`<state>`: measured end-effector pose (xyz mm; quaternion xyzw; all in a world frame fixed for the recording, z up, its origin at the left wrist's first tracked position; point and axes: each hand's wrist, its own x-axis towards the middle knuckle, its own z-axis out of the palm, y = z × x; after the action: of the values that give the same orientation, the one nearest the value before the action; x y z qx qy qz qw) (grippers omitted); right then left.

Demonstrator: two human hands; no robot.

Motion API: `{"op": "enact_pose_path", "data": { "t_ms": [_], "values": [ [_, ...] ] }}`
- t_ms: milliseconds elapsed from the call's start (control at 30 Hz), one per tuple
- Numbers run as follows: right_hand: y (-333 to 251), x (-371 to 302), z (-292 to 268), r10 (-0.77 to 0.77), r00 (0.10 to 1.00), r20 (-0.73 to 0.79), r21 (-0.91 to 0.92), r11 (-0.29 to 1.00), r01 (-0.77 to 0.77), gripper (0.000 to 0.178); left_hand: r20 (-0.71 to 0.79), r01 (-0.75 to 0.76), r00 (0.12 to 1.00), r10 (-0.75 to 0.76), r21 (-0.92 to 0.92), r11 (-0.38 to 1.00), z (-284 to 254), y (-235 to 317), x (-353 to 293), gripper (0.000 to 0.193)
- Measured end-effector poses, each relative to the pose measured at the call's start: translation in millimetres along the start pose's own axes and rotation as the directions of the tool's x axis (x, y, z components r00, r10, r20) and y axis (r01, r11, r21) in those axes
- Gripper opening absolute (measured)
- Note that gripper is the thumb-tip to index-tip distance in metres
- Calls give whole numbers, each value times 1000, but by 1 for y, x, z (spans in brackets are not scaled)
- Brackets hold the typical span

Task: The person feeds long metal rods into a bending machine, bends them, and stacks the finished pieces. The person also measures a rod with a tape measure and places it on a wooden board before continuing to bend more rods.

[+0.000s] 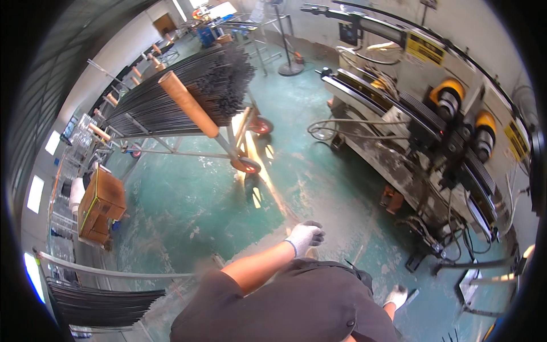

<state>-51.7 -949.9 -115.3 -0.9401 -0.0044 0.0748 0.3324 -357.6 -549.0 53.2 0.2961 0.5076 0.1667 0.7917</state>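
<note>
My left hand (306, 235), in a white glove with grey fingertips, hangs in front of my body above the green floor. Its fingers are curled, and nothing shows in them. My right hand (395, 296), also gloved in white, is low by my right side. A short flat grey-blue piece (413, 296) sticks out beside its fingers; I cannot make out what it is. Ahead to the left stands a wheeled metal rack (171, 149) loaded with a large bundle of thin black rods (165, 85). A brown tube (188, 104) covers one of its posts.
A long machine (393, 154) with orange-and-black cylinders, cables and hoses runs along the right wall. Brown cardboard boxes (102, 199) stand at the left. More black rods (102, 305) lie on a rack at the lower left. A stand with a round base (291, 69) is farther back.
</note>
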Motion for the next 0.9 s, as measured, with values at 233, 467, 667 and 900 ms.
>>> {"op": "enact_pose_path", "data": {
  "t_ms": [233, 467, 667, 900],
  "values": [
    [-306, 20, 76, -495, 836, 238, 87, 868, 489, 24, -195, -84, 979, 59, -126, 988, -111, 72, 44, 34],
    [-583, -26, 205, -768, 509, 389, 369, 636, 678, 29, -284, -35, 955, -81, -382, 923, -142, 119, 76, 31],
    [-835, -144, 271, -917, 53, 396, 696, 337, 633, 34, -419, -224, 905, 75, -318, 921, -190, 222, 104, 29],
    [-1041, -325, 308, -819, -519, 244, 803, -129, 582, 46, -539, -512, 821, 191, -545, 664, -257, 288, 107, 34]
  ]
}}
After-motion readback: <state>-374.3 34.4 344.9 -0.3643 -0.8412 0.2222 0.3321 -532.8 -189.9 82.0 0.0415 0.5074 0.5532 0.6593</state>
